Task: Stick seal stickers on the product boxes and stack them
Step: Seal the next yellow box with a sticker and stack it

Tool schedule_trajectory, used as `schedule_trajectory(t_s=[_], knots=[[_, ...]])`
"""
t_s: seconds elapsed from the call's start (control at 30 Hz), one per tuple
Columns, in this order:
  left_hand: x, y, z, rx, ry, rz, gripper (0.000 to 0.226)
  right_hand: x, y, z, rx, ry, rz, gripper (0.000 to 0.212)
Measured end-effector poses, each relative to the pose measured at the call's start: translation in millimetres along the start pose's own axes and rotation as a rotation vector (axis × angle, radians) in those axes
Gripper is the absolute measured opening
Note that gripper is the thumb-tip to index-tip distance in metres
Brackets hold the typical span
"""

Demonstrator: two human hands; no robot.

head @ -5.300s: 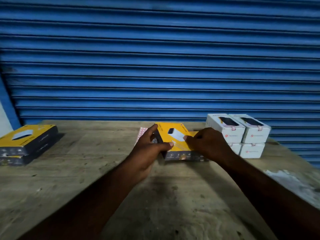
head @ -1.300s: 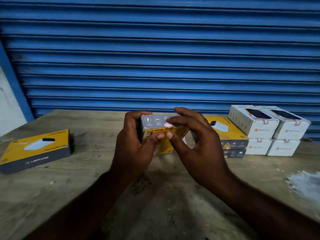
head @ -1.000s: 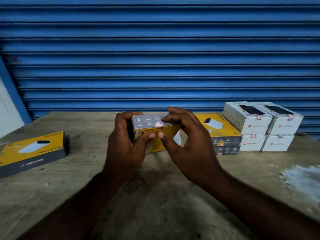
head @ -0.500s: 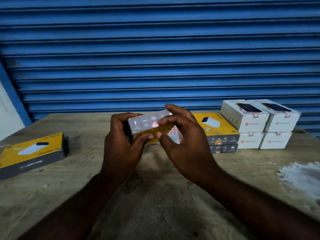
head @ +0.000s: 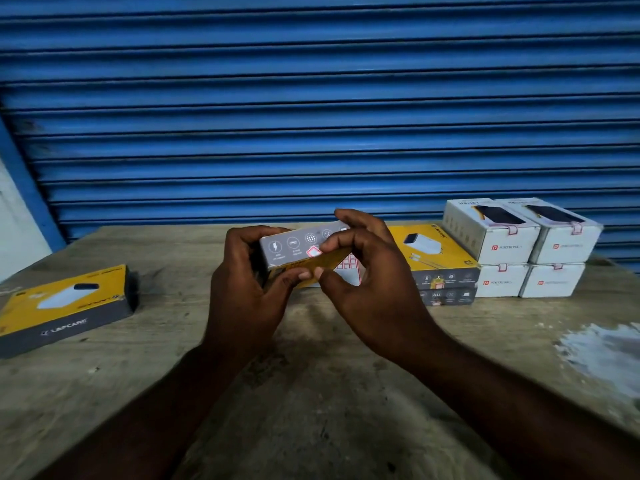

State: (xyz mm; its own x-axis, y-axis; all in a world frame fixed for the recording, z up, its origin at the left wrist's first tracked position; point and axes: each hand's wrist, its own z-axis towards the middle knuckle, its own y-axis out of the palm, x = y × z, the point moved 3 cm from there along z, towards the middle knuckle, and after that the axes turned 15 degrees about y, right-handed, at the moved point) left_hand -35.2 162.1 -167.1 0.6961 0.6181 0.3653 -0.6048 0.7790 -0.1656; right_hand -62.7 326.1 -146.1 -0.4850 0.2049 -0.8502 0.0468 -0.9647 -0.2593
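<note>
The left hand (head: 242, 292) grips the yellow-and-grey cardboard product box (head: 294, 245) by its left end, fingers curled over the top, and holds it in the air above the worn wooden tabletop (head: 311, 393). The right hand (head: 363, 289) pinches the same box along its near edge, forefinger on the grey side and thumb on the yellow face. Just left of that forefinger sits the small red-and-white seal sticker (head: 313, 251), at the edge where grey meets yellow. We think the main risk lies there. If the fingers fold it over askew it may crease or miss the flap seam, and a light press could leave a corner lifting. With the box unsupported from below, a firm push from the right fingers could also twist it in the left grip or make it slip. Just right of the fingers stands the stack of two yellow boxes (head: 433, 258). We would set this one down squarely on it, as a skewed landing could slide off or nudge the white cardboard boxes (head: 512, 247) beyond. The pink-gridded sticker sheet (head: 349, 268) behind the fingers could be dragged along.
</note>
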Motion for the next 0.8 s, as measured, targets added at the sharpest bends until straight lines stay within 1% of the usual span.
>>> schedule_trajectory(t_s=[0.2, 0.3, 0.47, 0.7, 0.8], knots=[[-2, -2, 2, -0.032, 0.012, 0.055, 0.057, 2, -3, 6, -0.084, 0.067, -0.015, 0.023], [-3, -3, 0, -0.037, 0.017, 0.059, 0.057, 2, -1, 7, -0.108, 0.072, -0.007, 0.024], [-2, -2, 0, -0.039, 0.023, 0.059, 0.058, 6, -1, 10, -0.112, 0.09, 0.053, 0.027], [0, -1, -1, -0.045, 0.022, 0.067, 0.06, 11, 0, 12, -0.095, 0.087, 0.069, 0.025], [4, -1, 0, -0.04, 0.04, 0.059, 0.055, 10, 3, 10, -0.065, 0.07, 0.065, 0.035]])
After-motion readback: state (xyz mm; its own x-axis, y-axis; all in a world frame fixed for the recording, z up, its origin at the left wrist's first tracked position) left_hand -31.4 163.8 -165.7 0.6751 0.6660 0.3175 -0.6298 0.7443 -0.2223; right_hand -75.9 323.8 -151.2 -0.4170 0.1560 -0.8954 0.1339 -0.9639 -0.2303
